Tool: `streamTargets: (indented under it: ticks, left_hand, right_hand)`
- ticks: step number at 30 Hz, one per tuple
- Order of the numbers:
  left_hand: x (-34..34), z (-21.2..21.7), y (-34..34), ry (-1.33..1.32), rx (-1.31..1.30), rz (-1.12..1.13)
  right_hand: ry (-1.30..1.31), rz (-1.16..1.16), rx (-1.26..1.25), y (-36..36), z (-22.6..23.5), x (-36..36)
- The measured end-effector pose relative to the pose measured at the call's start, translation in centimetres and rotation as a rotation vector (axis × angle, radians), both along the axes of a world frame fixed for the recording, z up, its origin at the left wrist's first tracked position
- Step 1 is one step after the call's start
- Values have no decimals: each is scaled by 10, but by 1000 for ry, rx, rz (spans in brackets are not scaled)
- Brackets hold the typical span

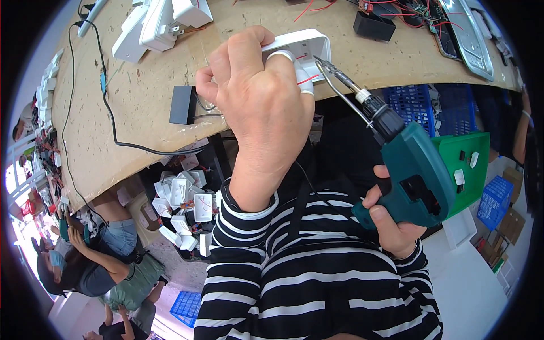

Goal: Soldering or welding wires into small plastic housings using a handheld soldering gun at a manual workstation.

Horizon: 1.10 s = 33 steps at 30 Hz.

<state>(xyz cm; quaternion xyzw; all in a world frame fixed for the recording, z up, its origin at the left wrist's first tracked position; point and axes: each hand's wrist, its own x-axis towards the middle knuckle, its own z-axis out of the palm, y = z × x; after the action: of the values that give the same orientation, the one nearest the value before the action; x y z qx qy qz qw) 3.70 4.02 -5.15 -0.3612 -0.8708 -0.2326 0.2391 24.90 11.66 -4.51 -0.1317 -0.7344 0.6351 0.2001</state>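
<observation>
My left hand (260, 90) is closed round a white plastic housing (303, 42) at the table's near edge. White finger covers wrap some of its fingertips, and short red wires (307, 80) show inside the housing. In my right hand (391, 221) is a dark green pistol-shaped soldering gun (416, 164), its handle wrapped by my fingers. The gun's metal tip and thin feed tube point up and left, reaching the housing's open right side. Whether the tip touches a wire is too small to tell.
A black power adapter (182, 105) and its cord lie left of my hand. White plug-in housings (158, 25) stand farther back. A black box (374, 26) sits at the back right. Below are a bin of white parts (184, 192) and a green tray (473, 170). Other people sit at left.
</observation>
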Motion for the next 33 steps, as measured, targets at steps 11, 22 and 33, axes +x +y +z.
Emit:
streamTargets:
  ticks: [11,22,33]
  left_hand:
    - [1,1,-1,11,-13,8]
    - [3,9,-7,-21,-9,-38]
    - [-2,0,-38,59,201,-289]
  right_hand:
    - [78,-101,-57,-1,1,6]
    - [90,-147,-19,1,1,5]
    - [84,-150,-35,5,0,9]
